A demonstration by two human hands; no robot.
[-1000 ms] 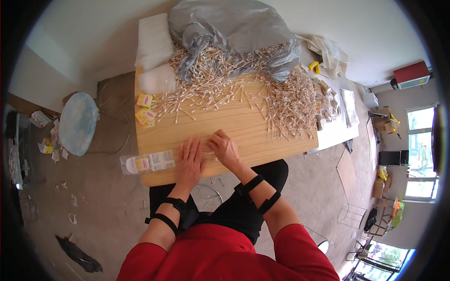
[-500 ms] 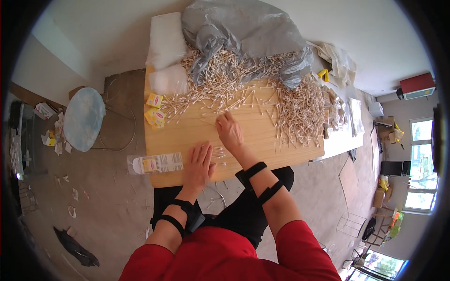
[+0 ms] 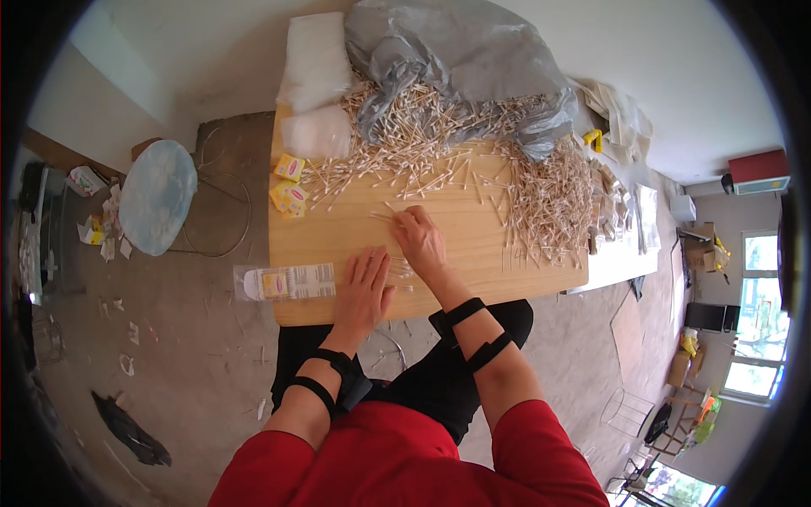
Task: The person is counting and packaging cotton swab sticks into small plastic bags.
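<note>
My left hand (image 3: 363, 289) lies flat on the wooden table near its front edge, fingers stretched out. Beside its fingers and thumb, several loose cotton swabs (image 3: 401, 269) lie in a small group, partly covered by the hand. My right hand (image 3: 421, 243) is a little farther off, its fingertips pinched together low over the tabletop. From the pinch, thin cotton swabs (image 3: 382, 215) stick out to the left; how many is too small to tell. Left of my left hand rests a clear plastic packet (image 3: 296, 281) with a white and yellow printed card.
A big heap of cotton swabs (image 3: 405, 127) spreads across the table's far side under a grey plastic bag (image 3: 473, 51). Another pile (image 3: 549, 198) covers the right end. Small yellow boxes (image 3: 288, 196) and clear bags (image 3: 315, 135) line the left. A round stool (image 3: 157, 198) stands left.
The view has shifted slightly. My right hand has come a little nearer over the table, and swab ends now show at its fingertips. My left hand stays flat in nearly the same place.
</note>
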